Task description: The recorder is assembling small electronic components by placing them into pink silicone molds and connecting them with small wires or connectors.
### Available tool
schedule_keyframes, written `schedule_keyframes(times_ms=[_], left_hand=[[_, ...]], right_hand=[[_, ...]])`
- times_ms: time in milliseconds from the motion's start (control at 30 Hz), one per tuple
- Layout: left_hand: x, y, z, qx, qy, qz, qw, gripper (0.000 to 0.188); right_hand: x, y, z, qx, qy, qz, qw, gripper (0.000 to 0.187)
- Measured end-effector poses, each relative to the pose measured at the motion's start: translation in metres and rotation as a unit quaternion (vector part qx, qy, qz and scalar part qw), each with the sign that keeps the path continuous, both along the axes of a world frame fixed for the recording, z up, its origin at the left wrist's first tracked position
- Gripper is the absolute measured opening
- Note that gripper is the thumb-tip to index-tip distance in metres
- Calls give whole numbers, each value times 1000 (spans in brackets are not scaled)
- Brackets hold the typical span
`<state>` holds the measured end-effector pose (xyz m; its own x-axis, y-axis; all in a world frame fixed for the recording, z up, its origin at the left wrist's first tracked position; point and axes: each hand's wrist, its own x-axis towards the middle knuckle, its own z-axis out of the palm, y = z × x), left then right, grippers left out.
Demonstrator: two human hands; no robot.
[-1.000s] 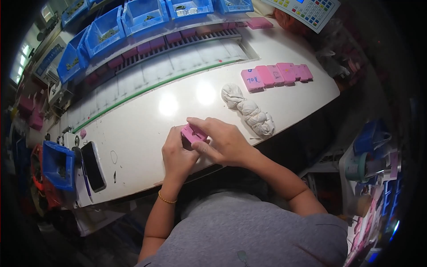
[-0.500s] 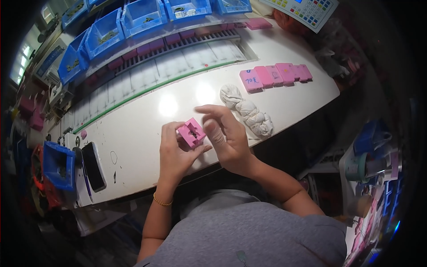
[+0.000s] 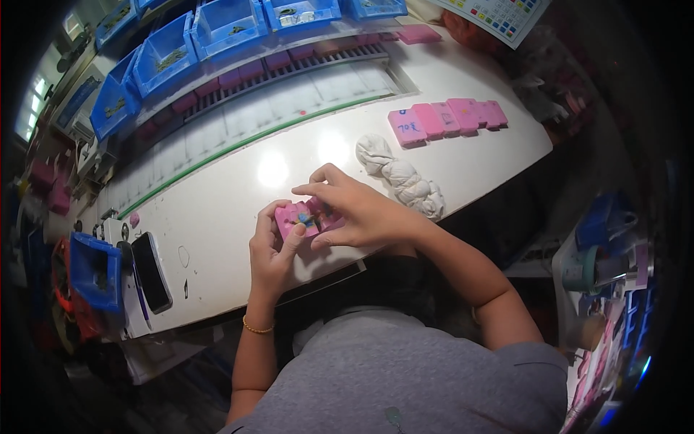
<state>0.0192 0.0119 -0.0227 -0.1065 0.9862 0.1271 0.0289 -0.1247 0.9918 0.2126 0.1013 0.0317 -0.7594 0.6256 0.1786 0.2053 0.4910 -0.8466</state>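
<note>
Above the table's front edge, my left hand [image 3: 269,249] is closed on a pink mould [image 3: 288,219], its thumb lying across the near side. The mould is split apart, with a blue mark and dark hollows on its face. My right hand [image 3: 358,213] curls its fingers and thumb around the mould's right part [image 3: 332,218], which is mostly covered by that hand. Whether the two parts are fully separate, I cannot tell. A twisted white cloth [image 3: 408,181] lies just beyond my right hand.
A row of pink moulds [image 3: 444,119] stands at the back right. Blue bins [image 3: 165,61] with small pieces line a shelf over a grated strip. At the left are a phone [image 3: 152,271], a pen and another blue bin [image 3: 96,271]. A keypad device [image 3: 499,18] overhangs the far right.
The mould has turned and opened out, moving slightly left with my left hand. My right hand, apart from it before, has come down and closed on its right part.
</note>
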Motion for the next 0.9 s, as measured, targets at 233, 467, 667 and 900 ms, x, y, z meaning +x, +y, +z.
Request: schedule_keyframes(times_ms=[233,467,667,900], left_hand=[[-8,-9,11,-22,13,-26,999,43],[1,-7,9,-14,30,-6,999,41],[11,-3,12,59,154,89,982,33],[13,2,34,-41,250,154,955,31]], right_hand=[[-7,0,-6,98,-10,26,995,44],[0,-15,-4,22,-22,-73,997,53],[-19,3,-10,-136,187,-167,958,56],[-32,77,-99,-152,122,-113,974,45]])
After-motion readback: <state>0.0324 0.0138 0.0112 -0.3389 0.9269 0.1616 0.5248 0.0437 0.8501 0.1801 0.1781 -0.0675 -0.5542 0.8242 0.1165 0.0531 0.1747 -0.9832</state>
